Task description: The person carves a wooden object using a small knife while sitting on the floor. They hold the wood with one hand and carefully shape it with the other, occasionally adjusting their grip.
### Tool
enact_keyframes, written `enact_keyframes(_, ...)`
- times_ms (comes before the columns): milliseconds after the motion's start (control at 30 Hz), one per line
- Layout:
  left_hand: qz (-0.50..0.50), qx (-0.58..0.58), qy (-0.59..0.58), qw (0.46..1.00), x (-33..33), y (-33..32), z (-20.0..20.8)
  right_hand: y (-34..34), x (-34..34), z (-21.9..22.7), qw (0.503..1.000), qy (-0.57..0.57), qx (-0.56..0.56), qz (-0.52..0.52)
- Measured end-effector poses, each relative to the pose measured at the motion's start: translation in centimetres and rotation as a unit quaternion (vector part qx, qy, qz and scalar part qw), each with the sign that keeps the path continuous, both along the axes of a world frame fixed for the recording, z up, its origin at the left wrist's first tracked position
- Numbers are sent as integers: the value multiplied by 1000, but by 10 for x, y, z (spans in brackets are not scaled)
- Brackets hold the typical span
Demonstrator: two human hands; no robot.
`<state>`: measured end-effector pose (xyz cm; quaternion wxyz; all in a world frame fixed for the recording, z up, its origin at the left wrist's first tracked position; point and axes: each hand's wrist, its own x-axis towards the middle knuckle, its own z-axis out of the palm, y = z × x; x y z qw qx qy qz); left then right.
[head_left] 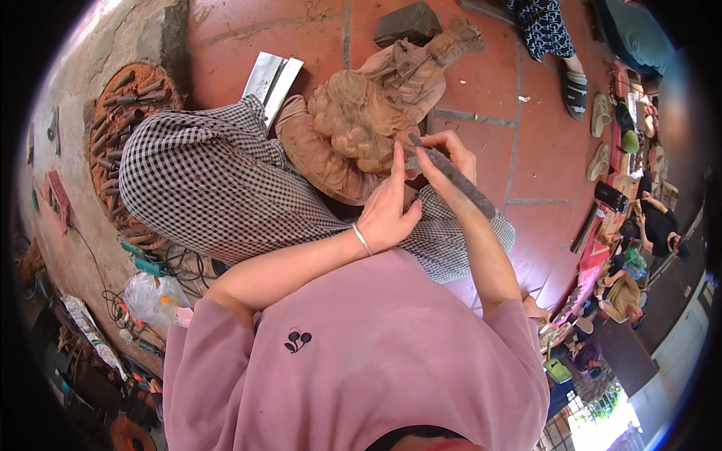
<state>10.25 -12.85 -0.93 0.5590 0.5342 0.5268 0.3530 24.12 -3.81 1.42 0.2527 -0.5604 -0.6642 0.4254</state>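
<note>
A reddish-brown wooden carving, with clustered rounded lumps and figure-like shapes, lies on the floor by my legs. My right hand, at its near right side, is closed around a long, flat, dark grey bar. One end of this bar points at the carving, while the other runs back along my forearm; its exact kind is unclear. My left hand has its fingers stretched out and thumb apart, fingertips by the carving's near edge and close to my right fingers. Whether the fingertips touch the wood is hard to see.
Left of my checked trousers, a round tray holds many chisel-like tools. A dark block sits beyond the carving, near a silvery folded sheet. Cables and a plastic bag lie lower left. Other people are at right.
</note>
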Motion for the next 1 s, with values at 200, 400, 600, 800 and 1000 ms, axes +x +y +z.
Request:
enact_keyframes(200,-17,-63,-38,997,2,0,-2,-4,-12,-12,995,-31,83,43)
enact_keyframes(400,-35,-181,-83,979,-2,9,10,-2,-7,-14,989,-49,114,85)
enact_keyframes(600,22,-118,-76,990,7,3,-6,-1,-21,-5,991,-58,94,74)
enact_keyframes(800,-14,-140,-108,984,2,7,1,-9,-9,-10,991,-69,91,68)
enact_keyframes(1000,-12,-197,-88,976,0,10,8,-6,-14,-14,993,-37,92,67)
